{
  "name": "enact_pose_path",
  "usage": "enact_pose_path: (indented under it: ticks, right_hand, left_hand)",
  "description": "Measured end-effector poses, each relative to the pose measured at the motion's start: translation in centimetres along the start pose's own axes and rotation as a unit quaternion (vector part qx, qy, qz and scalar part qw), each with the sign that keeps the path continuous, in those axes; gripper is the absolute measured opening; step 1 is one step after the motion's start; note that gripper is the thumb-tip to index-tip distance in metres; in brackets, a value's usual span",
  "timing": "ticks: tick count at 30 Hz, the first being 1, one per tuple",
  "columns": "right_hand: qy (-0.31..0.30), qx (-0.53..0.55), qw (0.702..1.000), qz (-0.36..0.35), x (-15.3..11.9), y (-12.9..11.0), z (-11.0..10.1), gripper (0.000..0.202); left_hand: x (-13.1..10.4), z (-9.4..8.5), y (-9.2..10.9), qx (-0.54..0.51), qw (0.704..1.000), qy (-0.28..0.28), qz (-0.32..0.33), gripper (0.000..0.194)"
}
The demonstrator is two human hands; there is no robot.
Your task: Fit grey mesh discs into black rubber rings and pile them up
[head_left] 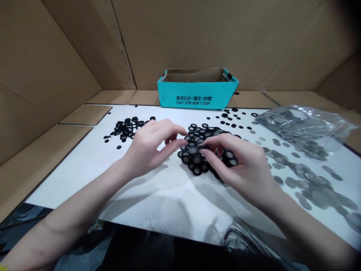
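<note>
A pile of black rings with grey disc centres (196, 160) lies mid-table. At its left edge is my left hand (158, 145), thumb and fingertips apart with nothing visible between them. Over the pile's right side, my right hand (237, 158) pinches a small black ring (203, 147) between thumb and forefinger. Loose black rings (125, 128) form a smaller heap beyond my left hand. To the right, thin grey discs (313, 184) are scattered on the white table (158, 203).
A turquoise box (197, 94) stands at the back against the cardboard wall (197, 34). A clear plastic bag (299, 120) of grey discs lies at the back right. Small black pieces (225, 115) are strewn behind the pile.
</note>
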State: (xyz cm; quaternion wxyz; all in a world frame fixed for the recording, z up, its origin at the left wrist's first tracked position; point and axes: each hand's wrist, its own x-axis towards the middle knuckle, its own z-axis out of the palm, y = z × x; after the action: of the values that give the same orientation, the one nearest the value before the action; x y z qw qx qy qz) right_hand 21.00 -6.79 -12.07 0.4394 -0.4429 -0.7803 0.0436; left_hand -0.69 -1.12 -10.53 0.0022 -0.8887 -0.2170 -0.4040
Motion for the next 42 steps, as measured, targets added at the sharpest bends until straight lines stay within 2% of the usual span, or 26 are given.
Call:
enact_pose_path:
  ticks: [3, 5, 7, 11, 13, 19, 21, 24, 27, 30, 34, 38, 42]
  right_hand:
    - [-0.001, 0.069, 0.993, 0.100, 0.3, 0.5, -0.5, 0.013]
    - [-0.003, 0.162, 0.975, 0.151, 0.4, 0.6, -0.7, 0.014]
    - [-0.012, 0.263, 0.944, 0.197, 0.6, 0.5, -0.6, 0.011]
    - [-0.053, 0.409, 0.871, 0.266, 0.6, 0.4, -0.1, 0.013]
    - [-0.061, 0.426, 0.861, 0.270, 0.6, 0.5, 0.0, 0.016]
    - [-0.033, 0.370, 0.901, 0.225, 0.7, 0.5, -0.3, 0.016]
    - [-0.038, 0.383, 0.897, 0.217, 0.6, 0.1, -0.2, 0.017]
    - [-0.052, 0.408, 0.885, 0.217, 0.4, -0.9, -0.2, 0.020]
    - [-0.049, 0.408, 0.888, 0.208, 0.3, -2.0, -0.3, 0.023]
    - [-0.042, 0.386, 0.903, 0.186, 0.3, -2.7, -0.6, 0.020]
    - [-0.013, 0.334, 0.932, 0.138, -0.1, -2.9, -0.9, 0.013]
    - [0.013, 0.256, 0.964, 0.065, -0.3, -2.6, -1.0, 0.025]
    - [0.025, 0.210, 0.977, -0.015, -0.1, -2.5, -0.9, 0.026]
  left_hand:
    - [0.0, -0.7, -1.5, -0.002, 0.997, 0.032, -0.075, 0.009]
    - [0.0, -0.9, -2.0, -0.040, 0.994, 0.022, -0.097, 0.010]
    - [0.0, -0.9, -1.9, -0.091, 0.993, -0.004, -0.071, 0.012]
    - [0.2, -0.3, -0.8, -0.134, 0.990, -0.021, 0.043, 0.021]
    - [0.3, -0.4, -0.7, -0.112, 0.991, -0.016, 0.066, 0.019]
    - [0.6, -2.3, -1.8, -0.051, 0.999, -0.005, -0.010, 0.004]
    - [0.9, -2.5, -1.3, -0.067, 0.997, 0.010, 0.026, 0.009]
    - [1.3, -2.1, 0.4, -0.081, 0.990, 0.014, 0.113, 0.017]
    - [1.4, -1.6, 2.0, -0.047, 0.988, 0.024, 0.147, 0.005]
    - [1.3, -1.7, 2.8, -0.037, 0.987, 0.047, 0.146, 0.010]
    - [1.2, -2.0, 3.1, -0.075, 0.988, 0.062, 0.119, 0.010]
    - [1.0, -1.8, 3.2, -0.141, 0.981, 0.072, 0.108, 0.011]
    - [0.9, -1.6, 3.3, -0.178, 0.978, 0.069, 0.084, 0.010]
